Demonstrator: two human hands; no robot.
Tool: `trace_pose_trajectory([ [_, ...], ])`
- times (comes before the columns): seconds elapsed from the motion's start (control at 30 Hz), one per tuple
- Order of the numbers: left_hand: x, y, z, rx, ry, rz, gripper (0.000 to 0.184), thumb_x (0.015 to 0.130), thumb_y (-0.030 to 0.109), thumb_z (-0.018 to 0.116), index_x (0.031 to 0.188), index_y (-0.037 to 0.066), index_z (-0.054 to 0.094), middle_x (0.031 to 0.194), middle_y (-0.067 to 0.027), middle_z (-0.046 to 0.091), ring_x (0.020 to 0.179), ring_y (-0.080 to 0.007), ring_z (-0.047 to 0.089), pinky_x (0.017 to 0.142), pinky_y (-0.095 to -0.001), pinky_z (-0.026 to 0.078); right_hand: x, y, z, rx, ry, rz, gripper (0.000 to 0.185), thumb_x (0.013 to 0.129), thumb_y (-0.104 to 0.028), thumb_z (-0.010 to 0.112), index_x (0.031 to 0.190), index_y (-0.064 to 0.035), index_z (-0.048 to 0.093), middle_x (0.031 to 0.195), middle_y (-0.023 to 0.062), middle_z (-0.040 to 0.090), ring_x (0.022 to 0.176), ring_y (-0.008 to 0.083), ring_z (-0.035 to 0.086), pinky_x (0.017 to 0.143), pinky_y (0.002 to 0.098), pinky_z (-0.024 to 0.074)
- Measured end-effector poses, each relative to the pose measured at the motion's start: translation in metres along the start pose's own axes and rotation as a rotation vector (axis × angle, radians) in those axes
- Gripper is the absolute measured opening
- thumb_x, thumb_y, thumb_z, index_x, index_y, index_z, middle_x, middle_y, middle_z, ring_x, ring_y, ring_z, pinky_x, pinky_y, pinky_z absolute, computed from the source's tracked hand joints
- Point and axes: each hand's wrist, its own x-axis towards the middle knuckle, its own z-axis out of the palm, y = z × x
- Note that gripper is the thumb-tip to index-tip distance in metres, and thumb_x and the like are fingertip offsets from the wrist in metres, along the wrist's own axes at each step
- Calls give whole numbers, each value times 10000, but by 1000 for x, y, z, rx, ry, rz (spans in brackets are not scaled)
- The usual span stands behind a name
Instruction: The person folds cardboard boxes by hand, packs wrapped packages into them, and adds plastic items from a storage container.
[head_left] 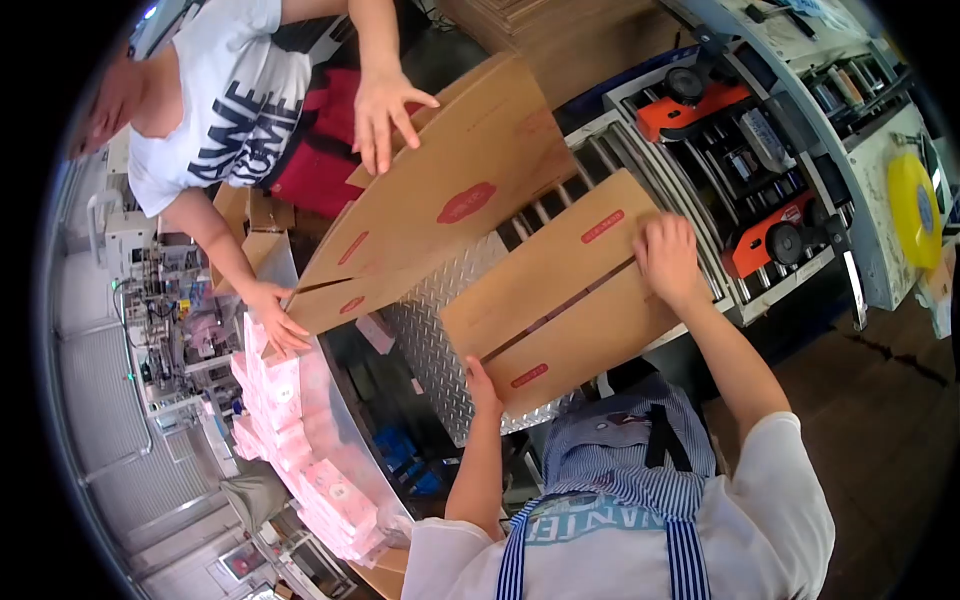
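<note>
A brown cardboard box (pixel 560 300) with red printed labels lies between my hands, its two flaps meeting at a dark central seam. My left hand (pixel 483 387) grips its lower left edge, the thumb up along the side. At the opposite end, my right hand (pixel 668 255) has its fingers bent over the box's right edge; the thumb is hidden. Beyond it, a co-worker's hands touch a second cardboard box (pixel 440 190), which stands tilted with a red printed emblem on its side.
Under the boxes are a diamond-plate metal surface (pixel 435 350) and a roller conveyor (pixel 600 160). A machine with orange guides (pixel 770 247) stands to the right, with a yellow tape roll (pixel 913 210) on it. Pink packages (pixel 305 430) are piled at left.
</note>
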Motion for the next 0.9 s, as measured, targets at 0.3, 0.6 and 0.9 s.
trace_pose_trajectory([
  [0.3, 24, 14, 116, 424, -254, 142, 540, 839, 193, 553, 1299, -12, 359, 1236, -143, 491, 1118, -238, 491, 929, -337, 400, 91, 100, -2, -50, -29, 388, 353, 877, -274, 518, 1130, -29, 522, 1079, 115, 555, 1039, 313, 509, 851, 394, 454],
  [0.6, 7, 9, 223, 512, -552, 316, 784, 858, 184, 517, 1420, -9, 5, 1436, -173, 221, 1305, -258, 274, 1058, -326, 236, 65, 142, -24, -114, 143, 194, 443, 843, -209, 557, 1229, -4, 484, 1312, 150, 451, 1254, 296, 383, 1039, 412, 308],
  [0.9, -8, -16, 310, 701, -668, 505, 861, 903, 302, 491, 1366, -106, -110, 1437, -291, 152, 1332, -356, 223, 1072, -332, 217, -56, 2, -17, 68, -42, 173, 735, 699, -222, 689, 1327, -17, 367, 1397, 140, 365, 1299, 285, 342, 1056, 479, 244],
])
